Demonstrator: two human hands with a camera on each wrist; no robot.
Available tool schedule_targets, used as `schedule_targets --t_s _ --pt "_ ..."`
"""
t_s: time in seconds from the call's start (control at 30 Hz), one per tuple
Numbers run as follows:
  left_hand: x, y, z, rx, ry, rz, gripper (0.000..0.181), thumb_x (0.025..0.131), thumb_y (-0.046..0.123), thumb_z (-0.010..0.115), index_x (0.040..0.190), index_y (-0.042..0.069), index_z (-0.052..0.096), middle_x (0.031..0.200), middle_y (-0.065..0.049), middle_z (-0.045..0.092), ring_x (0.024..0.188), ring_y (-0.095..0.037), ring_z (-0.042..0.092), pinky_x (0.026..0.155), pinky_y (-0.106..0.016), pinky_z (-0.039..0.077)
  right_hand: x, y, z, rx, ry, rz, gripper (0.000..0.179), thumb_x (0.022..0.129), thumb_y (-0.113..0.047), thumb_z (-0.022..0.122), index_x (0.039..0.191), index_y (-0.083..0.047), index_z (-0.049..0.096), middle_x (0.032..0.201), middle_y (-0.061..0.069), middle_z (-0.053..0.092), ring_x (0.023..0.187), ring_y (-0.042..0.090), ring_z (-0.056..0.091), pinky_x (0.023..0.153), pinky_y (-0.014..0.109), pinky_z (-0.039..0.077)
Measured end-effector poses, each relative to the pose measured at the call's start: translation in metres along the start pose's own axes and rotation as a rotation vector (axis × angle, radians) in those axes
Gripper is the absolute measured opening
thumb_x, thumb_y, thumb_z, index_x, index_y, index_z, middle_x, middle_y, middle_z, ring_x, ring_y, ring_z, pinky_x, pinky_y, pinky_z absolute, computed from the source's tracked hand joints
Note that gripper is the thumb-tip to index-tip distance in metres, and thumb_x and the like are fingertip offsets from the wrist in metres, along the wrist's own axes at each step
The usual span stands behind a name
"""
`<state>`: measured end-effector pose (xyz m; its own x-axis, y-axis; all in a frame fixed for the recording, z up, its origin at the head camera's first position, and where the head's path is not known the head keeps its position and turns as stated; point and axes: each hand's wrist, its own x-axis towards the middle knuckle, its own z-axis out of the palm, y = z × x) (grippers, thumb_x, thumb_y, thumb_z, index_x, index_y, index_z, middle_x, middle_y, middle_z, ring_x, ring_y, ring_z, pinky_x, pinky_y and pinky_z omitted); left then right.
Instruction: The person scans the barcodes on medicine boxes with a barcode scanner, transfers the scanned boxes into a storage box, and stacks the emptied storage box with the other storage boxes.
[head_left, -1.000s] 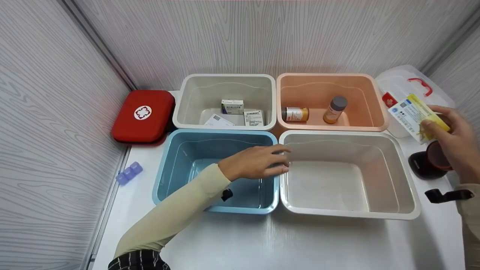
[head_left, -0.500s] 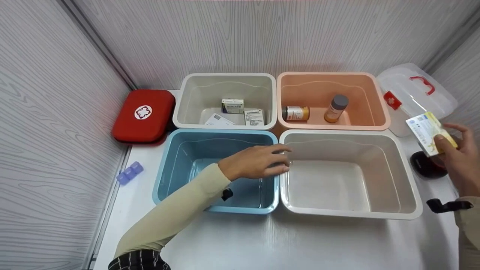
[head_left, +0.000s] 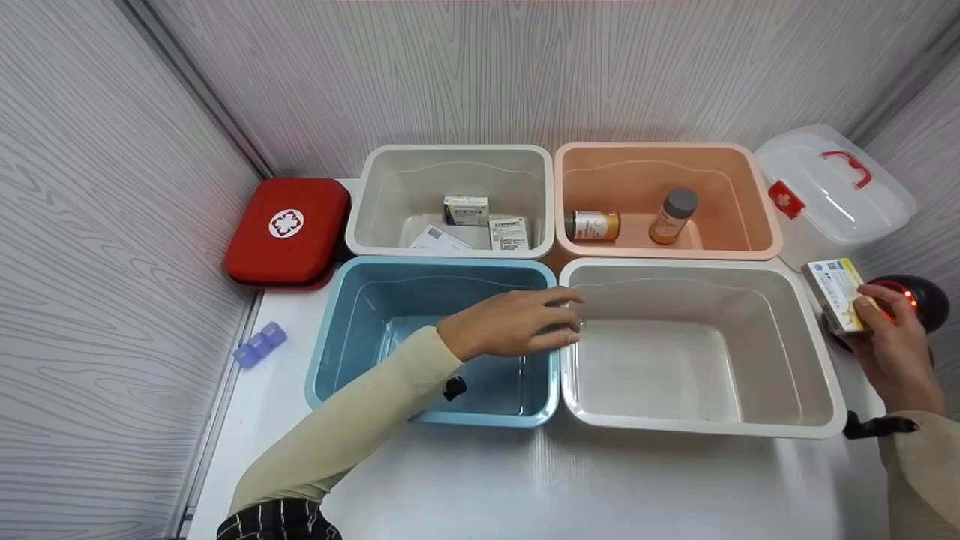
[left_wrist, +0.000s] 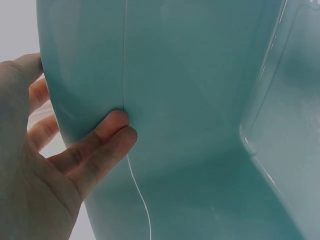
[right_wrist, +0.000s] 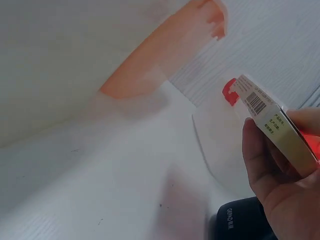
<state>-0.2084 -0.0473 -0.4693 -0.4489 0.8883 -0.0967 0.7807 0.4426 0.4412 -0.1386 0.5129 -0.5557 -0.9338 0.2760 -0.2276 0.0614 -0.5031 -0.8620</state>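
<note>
On the right in the head view, my right hand pinches a yellow-and-white medicine box between thumb and fingers. A barcode shows on the end of the medicine box in the right wrist view. Close behind that hand, a black scanner glows with red lights. My left hand reaches over the blue bin and grips its right wall. In the left wrist view, some fingers lie against the inner side of that wall, and others pass behind it.
A cream bin sits beside the blue one. Behind stand a grey bin with several medicine boxes and an orange bin with two bottles. A red case and purple pill organizer lie left; a clear first-aid box stands back right.
My right hand has brought the medicine box down and turned it, beside the scanner, whose red lights now show. The left hand stays where it was.
</note>
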Motion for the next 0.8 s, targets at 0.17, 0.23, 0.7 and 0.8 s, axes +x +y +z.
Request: schedule_targets --t_s 0.17,0.23,0.7,0.8 --pt "0.0 0.0 -0.001 0.002 0.0 0.014 0.042 0.117 0.047 0.044 0.139 0.023 0.07 0.172 -0.005 0.044 0.149 -0.025 0.055 0.125 -0.044 0.047 0.0 0.009 -0.005 -0.004 0.052 0.012 0.024 0.109 -0.004 0.065 0.129 -0.016 0.061 0.113 -0.002 0.068 0.091 0.011 0.075 0.071 0.025 0.063" --pt "0.0 0.0 -0.001 0.001 -0.003 0.011 0.042 0.117 0.046 0.044 0.139 0.023 0.07 0.172 -0.005 0.044 0.15 -0.025 0.054 0.125 -0.044 0.047 0.0 0.012 -0.006 -0.001 0.062 0.016 0.025 0.108 -0.005 0.066 0.13 -0.016 0.061 0.114 -0.003 0.068 0.092 0.01 0.075 0.072 0.025 0.062" --pt "0.001 -0.001 0.0 -0.002 -0.01 0.005 0.044 0.117 0.047 0.043 0.142 0.022 0.07 0.173 -0.006 0.043 0.152 -0.026 0.053 0.126 -0.045 0.045 -0.002 0.016 -0.01 0.071 0.018 0.028 0.023 0.11 -0.004 0.062 0.13 -0.014 0.063 0.111 0.002 0.07 0.092 0.015 0.076 0.074 0.028 0.063" --pt "0.001 -0.001 0.0 -0.001 -0.013 0.003 0.044 0.117 0.047 0.043 0.142 0.022 0.07 0.173 -0.005 0.043 0.152 -0.025 0.053 0.127 -0.044 0.045 -0.002 0.016 -0.01 0.062 0.02 0.016 0.023 0.11 -0.003 0.062 0.13 -0.014 0.062 0.113 0.002 0.069 0.093 0.014 0.076 0.074 0.028 0.064"
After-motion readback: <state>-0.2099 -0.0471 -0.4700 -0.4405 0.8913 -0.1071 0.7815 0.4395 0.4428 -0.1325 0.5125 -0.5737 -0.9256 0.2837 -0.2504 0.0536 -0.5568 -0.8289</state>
